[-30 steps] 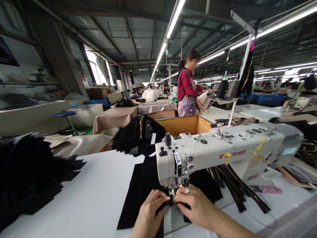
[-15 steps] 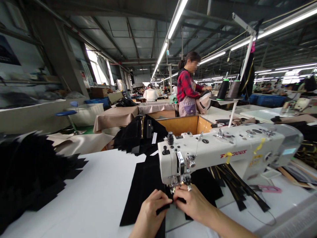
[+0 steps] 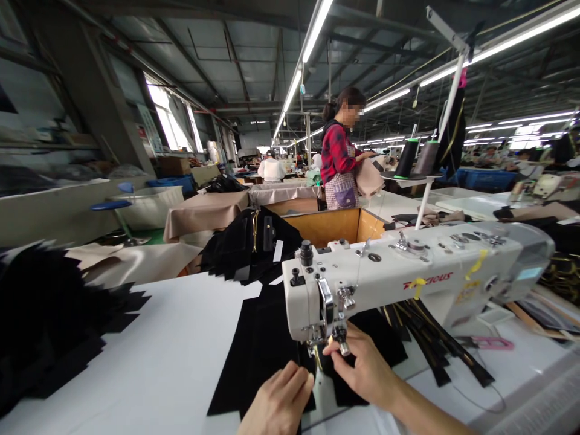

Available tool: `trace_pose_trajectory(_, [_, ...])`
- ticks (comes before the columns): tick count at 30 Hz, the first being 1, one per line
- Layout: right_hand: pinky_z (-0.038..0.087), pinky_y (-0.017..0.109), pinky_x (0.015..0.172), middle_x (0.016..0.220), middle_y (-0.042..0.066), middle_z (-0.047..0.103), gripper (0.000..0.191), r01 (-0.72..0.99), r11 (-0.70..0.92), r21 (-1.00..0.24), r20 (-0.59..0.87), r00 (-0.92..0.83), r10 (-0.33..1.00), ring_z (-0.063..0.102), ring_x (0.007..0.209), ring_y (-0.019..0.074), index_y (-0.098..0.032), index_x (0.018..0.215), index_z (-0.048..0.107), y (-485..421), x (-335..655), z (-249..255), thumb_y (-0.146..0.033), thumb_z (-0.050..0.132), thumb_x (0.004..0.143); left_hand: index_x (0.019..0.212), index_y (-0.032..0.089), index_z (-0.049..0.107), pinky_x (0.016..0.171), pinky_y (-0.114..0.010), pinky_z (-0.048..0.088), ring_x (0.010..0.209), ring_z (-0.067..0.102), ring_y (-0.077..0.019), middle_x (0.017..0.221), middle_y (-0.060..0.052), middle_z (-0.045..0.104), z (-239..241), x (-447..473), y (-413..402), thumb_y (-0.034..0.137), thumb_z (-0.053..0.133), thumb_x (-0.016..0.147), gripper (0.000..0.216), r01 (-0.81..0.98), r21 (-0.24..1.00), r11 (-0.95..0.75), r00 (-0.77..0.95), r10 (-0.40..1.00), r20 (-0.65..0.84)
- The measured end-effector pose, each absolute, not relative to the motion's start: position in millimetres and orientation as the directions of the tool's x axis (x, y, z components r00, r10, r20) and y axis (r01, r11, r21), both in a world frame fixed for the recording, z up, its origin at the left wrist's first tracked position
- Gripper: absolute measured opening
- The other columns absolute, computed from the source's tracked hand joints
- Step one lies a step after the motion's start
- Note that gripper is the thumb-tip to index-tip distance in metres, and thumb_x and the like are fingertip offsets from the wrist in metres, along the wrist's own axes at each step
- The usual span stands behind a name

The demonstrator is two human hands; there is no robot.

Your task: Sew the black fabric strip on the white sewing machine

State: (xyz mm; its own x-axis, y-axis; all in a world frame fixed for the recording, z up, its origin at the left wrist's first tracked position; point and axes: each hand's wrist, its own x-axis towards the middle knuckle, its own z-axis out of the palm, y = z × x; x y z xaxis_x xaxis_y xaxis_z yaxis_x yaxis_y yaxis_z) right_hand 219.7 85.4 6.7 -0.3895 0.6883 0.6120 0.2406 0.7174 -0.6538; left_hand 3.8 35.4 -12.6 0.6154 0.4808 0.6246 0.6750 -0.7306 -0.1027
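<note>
Lower centre of the frame: a flat black fabric panel [image 3: 260, 356] lies on the white worktable [image 3: 172, 356], passing under the needle end of a white industrial sewing machine [image 3: 408, 278]. The left hand [image 3: 278, 402], at the bottom edge, rests palm down on the near part of the panel, fingers together and curled over the cloth. The right hand [image 3: 362, 368], just right of it, reaches up to the presser foot [image 3: 341, 344]; thumb and forefinger are pinched together at the foot, though what they nip is too small to tell. The panel thus lies beneath both hands and extends away to their upper left. Far left: a fanned stack of black cut pieces [image 3: 54, 326]. Centre background: a person in a red plaid shirt [image 3: 338, 157] standing at another table.
</note>
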Motion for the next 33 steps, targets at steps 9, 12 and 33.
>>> trace_pose_trajectory(9, [0.049, 0.027, 0.08, 0.085, 0.001, 0.069, 0.02, 0.279, 0.689, -0.669, 0.577, -0.389, 0.718, 0.064, 0.086, 0.0166, -0.021, 0.078, 0.062, 88.2, 220.9, 8.3, -0.005, 0.051, 0.083, 0.122, 0.008, 0.056, 0.064, -0.028, 0.062, 0.089, 0.064, -0.023, 0.104, -0.012, 0.068, -24.2, -4.4, 36.5, 0.005, 0.029, 0.097, 0.038, 0.65, -0.16, -0.743, 0.654, 0.44, 0.615])
trace_pose_trajectory(12, [0.049, 0.025, 0.079, 0.081, 0.0, 0.07, 0.022, 0.28, 0.715, -0.641, 0.596, -0.406, 0.693, 0.065, 0.082, 0.0151, -0.022, 0.078, 0.065, 87.0, 219.7, 8.2, -0.005, 0.052, 0.081, 0.11, 0.015, 0.061, 0.069, -0.024, 0.061, 0.086, 0.066, -0.0181, 0.103, -0.006, 0.07, -18.6, -3.8, 38.2, -0.005, 0.034, 0.077, 0.048, 0.655, 0.035, -0.755, 0.573, 0.526, 0.629])
trace_pose_trajectory(33, [0.044, 0.025, 0.071, 0.077, -0.004, 0.073, 0.016, 0.38, 0.798, -0.467, 0.555, -0.577, 0.599, 0.069, 0.072, 0.014, -0.021, 0.077, 0.07, 90.6, 205.6, -3.1, -0.006, 0.078, 0.075, 0.095, 0.025, 0.074, 0.077, -0.016, 0.055, 0.087, 0.068, -0.0117, 0.095, 0.001, 0.072, -20.1, -7.3, 42.9, -0.002, 0.051, 0.076, 0.041, 0.531, 0.544, -0.65, 0.341, 0.751, 0.565])
